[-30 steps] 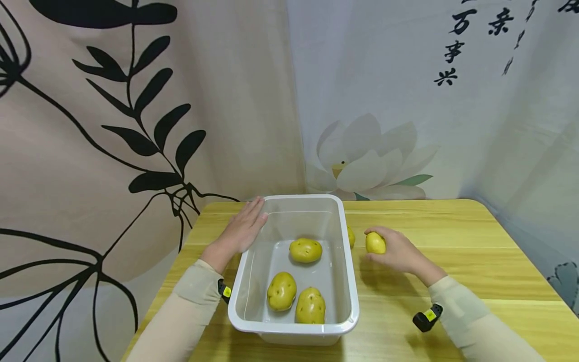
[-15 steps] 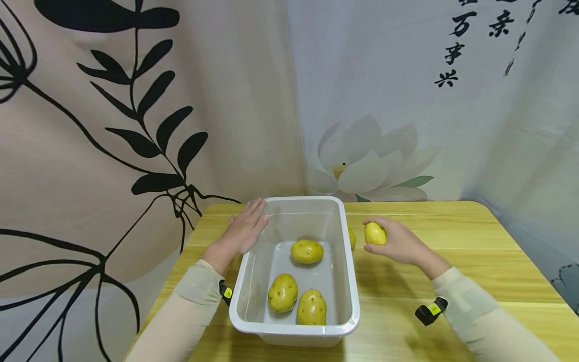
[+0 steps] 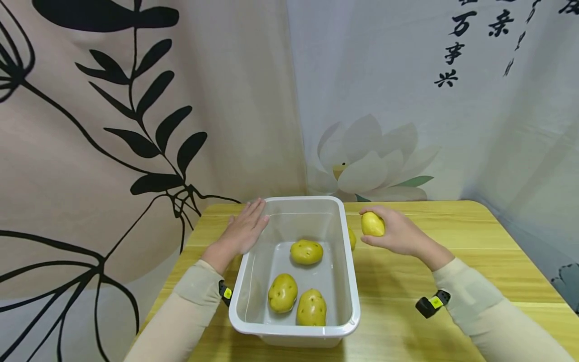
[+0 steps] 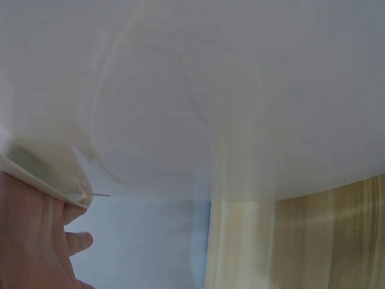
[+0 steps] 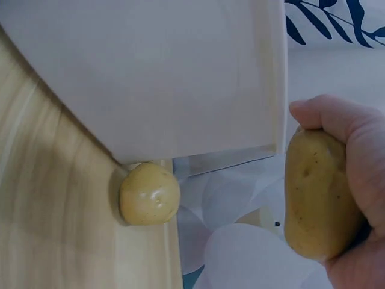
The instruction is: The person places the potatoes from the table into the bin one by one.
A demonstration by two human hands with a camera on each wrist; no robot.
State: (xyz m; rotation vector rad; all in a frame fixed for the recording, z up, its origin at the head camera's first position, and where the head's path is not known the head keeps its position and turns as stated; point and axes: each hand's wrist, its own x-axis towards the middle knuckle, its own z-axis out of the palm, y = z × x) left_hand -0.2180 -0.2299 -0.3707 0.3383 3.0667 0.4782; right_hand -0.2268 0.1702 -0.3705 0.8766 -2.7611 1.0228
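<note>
In the head view, a person's right hand [image 3: 400,232] is grasping an oval yellow potato [image 3: 373,224] above a yellow wood-grain table [image 3: 389,306], at 2 o'clock from a deep, white, rectangular plastic bin [image 3: 294,330]. The left hand [image 3: 242,229], gripping nothing, is resting with extended fingers on the bin's rim at 11 o'clock. Three rounded yellow potatoes are lying inside: a far one [image 3: 306,252] at 12 o'clock, a left one [image 3: 282,293] at 8 and a near one [image 3: 311,307] at 5. A partly hidden yellow potato [image 3: 352,238] is sitting just outside the rim at 2 o'clock, while a pale fabric backdrop [image 3: 253,100] printed with black leaves is hanging behind. In the left wrist view, the bin's blurred wall is filling the upper half, with the left hand showing at 8 o'clock and the table at 5. In the right wrist view, the right hand is curling around its potato at 4 o'clock; the tabletop potato is sitting at 7, just beside the bin.
</note>
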